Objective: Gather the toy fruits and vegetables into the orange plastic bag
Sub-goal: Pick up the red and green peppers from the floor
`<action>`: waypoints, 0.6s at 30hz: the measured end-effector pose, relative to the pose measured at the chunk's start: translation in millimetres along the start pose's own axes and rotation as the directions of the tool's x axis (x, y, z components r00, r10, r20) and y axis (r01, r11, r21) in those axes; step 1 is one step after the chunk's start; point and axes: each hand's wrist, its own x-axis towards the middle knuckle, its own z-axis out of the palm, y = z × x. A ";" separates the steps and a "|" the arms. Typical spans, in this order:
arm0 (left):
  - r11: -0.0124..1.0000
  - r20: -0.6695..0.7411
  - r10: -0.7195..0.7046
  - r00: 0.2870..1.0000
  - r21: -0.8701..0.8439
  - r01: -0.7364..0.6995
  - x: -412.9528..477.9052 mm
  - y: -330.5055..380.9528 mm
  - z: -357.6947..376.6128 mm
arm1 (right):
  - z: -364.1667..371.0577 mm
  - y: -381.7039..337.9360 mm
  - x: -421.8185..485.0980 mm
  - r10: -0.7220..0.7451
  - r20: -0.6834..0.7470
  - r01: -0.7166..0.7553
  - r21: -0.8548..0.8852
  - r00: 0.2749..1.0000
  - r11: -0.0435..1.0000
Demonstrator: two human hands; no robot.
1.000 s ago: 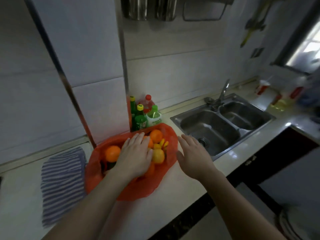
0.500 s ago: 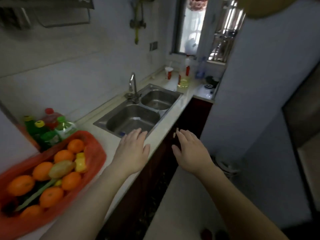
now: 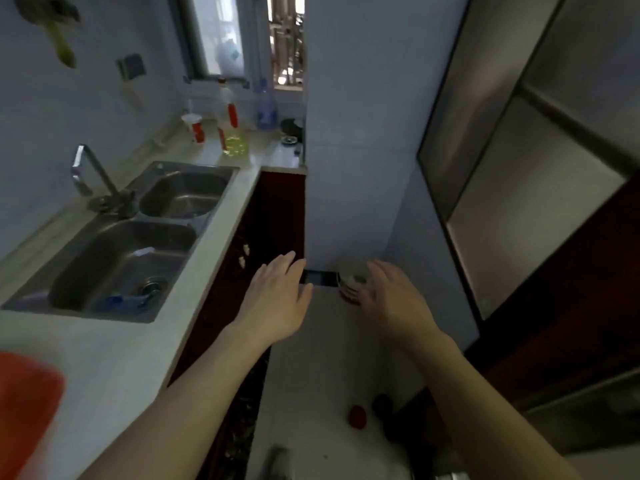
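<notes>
Only a blurred corner of the orange plastic bag (image 3: 24, 407) shows at the lower left edge, lying on the white counter (image 3: 114, 351); its toy fruits are out of view. My left hand (image 3: 277, 299) hangs palm down past the counter's front edge, fingers spread, holding nothing. My right hand (image 3: 394, 299) floats beside it over the floor, also spread and holding nothing. A small red round thing (image 3: 357, 416), maybe a toy fruit, lies on the white floor below my right forearm.
A steel double sink (image 3: 131, 237) with a tap (image 3: 88, 174) fills the counter to the left. Bottles and a red cup (image 3: 197, 128) stand near the window. Dark red cabinet fronts (image 3: 249, 237) run below. A round container (image 3: 349, 284) sits on the floor; a glass-panelled door (image 3: 519, 168) is on the right.
My view has swung right, away from the bag, so the fruits left the frame. Both hands came off the bag and counter and now hover over the floor.
</notes>
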 end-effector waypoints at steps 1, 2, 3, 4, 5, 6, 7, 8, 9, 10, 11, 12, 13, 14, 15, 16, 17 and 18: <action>1.000 0.026 0.029 0.999 -0.009 -0.028 11.5 1.1 8.9 | 4.4 10.4 1.7 0.044 0.006 -0.044 -0.006 0.999 0.999; 0.998 0.057 0.060 0.997 -0.014 -0.059 24.0 1.7 18.6 | 8.8 20.4 3.5 0.092 0.014 -0.092 -0.018 0.996 0.996; 0.996 0.087 0.090 0.992 -0.014 -0.089 36.7 2.4 28.1 | 12.1 28.7 4.1 0.145 0.018 -0.144 -0.030 0.989 0.989; 0.993 0.117 0.118 0.986 -0.013 -0.117 49.1 3.0 37.6 | 16.0 37.1 4.3 0.187 0.007 -0.187 -0.036 0.982 0.982; 0.989 0.145 0.147 0.979 -0.016 -0.146 61.2 4.1 46.9 | 19.9 44.8 3.4 0.224 0.000 -0.223 -0.043 0.975 0.974; 0.984 0.169 0.178 0.969 -0.023 -0.177 72.6 6.4 56.1 | 22.5 51.8 1.4 0.255 0.002 -0.254 -0.056 0.967 0.965; 0.977 0.192 0.212 0.958 -0.031 -0.210 83.0 9.3 65.6 | 24.4 58.5 -0.9 0.297 0.015 -0.295 -0.069 0.955 0.953; 0.970 0.215 0.244 0.946 -0.041 -0.241 91.5 12.8 75.0 | 27.9 67.4 -4.1 0.335 0.025 -0.333 -0.078 0.942 0.940; 0.962 0.238 0.273 0.932 -0.055 -0.267 98.1 17.5 83.9 | 31.6 77.0 -8.4 0.375 0.035 -0.371 -0.080 0.926 0.925; 0.955 0.261 0.296 0.919 -0.070 -0.288 103.6 22.3 93.4 | 36.0 87.2 -13.2 0.406 0.033 -0.402 -0.080 0.913 0.912; 0.949 0.287 0.314 0.905 -0.078 -0.304 107.5 27.0 103.0 | 40.4 96.2 -18.1 0.437 0.034 -0.433 -0.080 0.899 0.898; 0.944 0.317 0.328 0.890 -0.081 -0.319 111.3 31.2 113.5 | 45.0 105.4 -23.2 0.467 0.037 -0.463 -0.074 0.884 0.883; 0.939 0.346 0.342 0.874 -0.085 -0.334 114.4 35.5 124.2 | 50.4 113.8 -28.5 0.497 0.044 -0.494 -0.068 0.866 0.867; 0.934 0.373 0.353 0.858 -0.088 -0.347 116.9 39.3 135.3 | 56.9 123.6 -33.6 0.522 0.047 -0.519 -0.064 0.852 0.852; 0.929 0.396 0.366 0.842 -0.094 -0.359 118.6 43.1 146.4 | 63.1 133.3 -38.7 0.547 0.053 -0.544 -0.064 0.836 0.837; 0.923 0.416 0.378 0.827 -0.103 -0.370 120.2 47.1 158.3 | 69.4 144.3 -43.3 0.569 0.062 -0.565 -0.063 0.820 0.822; 0.919 0.438 0.388 0.811 -0.112 -0.378 121.6 51.2 170.3 | 75.8 155.9 -47.4 0.590 0.074 -0.587 -0.057 0.804 0.807; 0.919 0.467 0.385 0.796 -0.112 -0.379 122.1 54.5 182.8 | 84.7 167.5 -51.8 0.610 0.093 -0.608 -0.052 0.787 0.793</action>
